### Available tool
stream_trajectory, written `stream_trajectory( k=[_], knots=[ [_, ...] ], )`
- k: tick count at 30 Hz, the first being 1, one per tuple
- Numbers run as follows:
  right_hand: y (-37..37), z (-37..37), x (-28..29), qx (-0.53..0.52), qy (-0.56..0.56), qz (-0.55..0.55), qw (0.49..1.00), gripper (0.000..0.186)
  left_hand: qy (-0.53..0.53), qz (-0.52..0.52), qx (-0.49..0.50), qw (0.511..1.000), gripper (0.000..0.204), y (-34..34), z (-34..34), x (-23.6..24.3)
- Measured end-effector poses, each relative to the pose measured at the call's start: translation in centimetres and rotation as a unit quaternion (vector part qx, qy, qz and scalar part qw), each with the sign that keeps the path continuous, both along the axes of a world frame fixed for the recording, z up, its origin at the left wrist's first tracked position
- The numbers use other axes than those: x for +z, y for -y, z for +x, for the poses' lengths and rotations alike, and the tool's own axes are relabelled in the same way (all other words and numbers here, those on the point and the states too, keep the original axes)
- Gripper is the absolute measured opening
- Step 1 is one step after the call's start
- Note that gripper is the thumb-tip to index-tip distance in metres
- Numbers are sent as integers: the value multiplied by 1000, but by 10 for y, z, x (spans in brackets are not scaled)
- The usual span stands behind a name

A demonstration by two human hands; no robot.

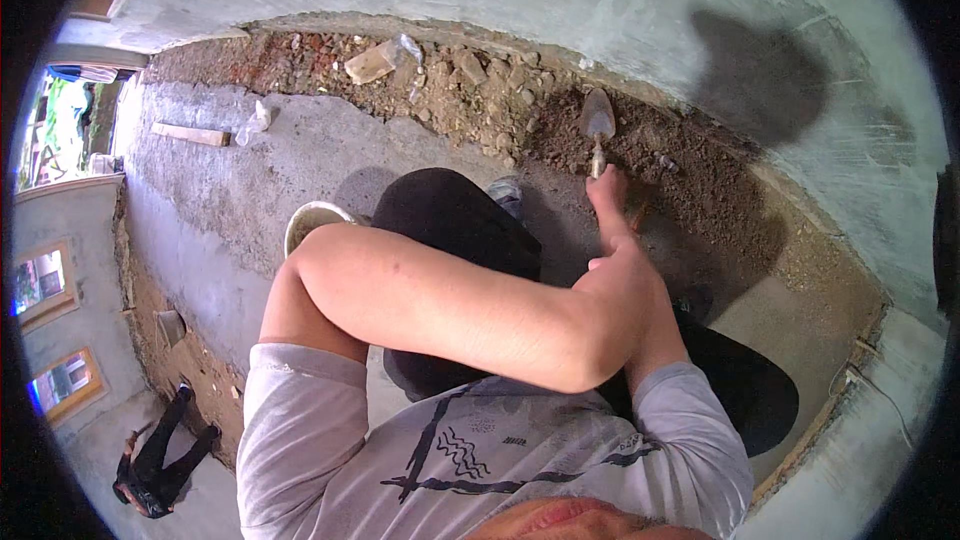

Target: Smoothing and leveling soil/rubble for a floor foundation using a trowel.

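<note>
- Right hand point(612, 202) closed round handle of trowel point(598, 120), blade tip pointing away into loose soil.
- Left hand point(625, 275) lies across body, resting on right forearm just below the trowel hand; fingers hidden, can't tell if open or closed.
- Step, by the look: digging/scraping the dirt strip point(560, 130) along the wall point(620, 10). Next likely needs a push or pull of the blade through soil.
- Bucket point(310, 220) sits well left of trowel, rubble point(375, 62) up-left of it.

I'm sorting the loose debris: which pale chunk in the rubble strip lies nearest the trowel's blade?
The pale tan rectangular block at the strip's top edge, left of the grey pointed metal trowel. The other pale chunk lies farther left, on the concrete.
</note>
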State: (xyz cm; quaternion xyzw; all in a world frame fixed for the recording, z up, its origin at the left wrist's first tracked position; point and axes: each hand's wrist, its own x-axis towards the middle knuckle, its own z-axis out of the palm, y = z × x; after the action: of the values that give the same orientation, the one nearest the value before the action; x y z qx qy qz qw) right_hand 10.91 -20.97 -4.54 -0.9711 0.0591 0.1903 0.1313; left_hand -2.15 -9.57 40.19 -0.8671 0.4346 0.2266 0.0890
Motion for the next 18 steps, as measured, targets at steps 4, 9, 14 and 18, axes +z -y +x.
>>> stream_trajectory(
  k=[4, 9, 14, 18],
  knots=[
    [-14, 7, 20, -74, -84, 135, 985, 58, -121, 77, 62, 988, 27, -8, 28, -16],
    [-2, -4, 57, -180, -139, 280, 933, 54, -56, 34, 15, 998, 25, -38, 50, 20],
    [12, -3, 48, -237, -75, 253, 935, 54, -109, 50, 7, 993, 24, -28, 49, 12],
    [2, -13, 24, -205, 109, 173, 957, 58, -133, 72, 24, 988, 22, -22, 36, 5]
  ],
)
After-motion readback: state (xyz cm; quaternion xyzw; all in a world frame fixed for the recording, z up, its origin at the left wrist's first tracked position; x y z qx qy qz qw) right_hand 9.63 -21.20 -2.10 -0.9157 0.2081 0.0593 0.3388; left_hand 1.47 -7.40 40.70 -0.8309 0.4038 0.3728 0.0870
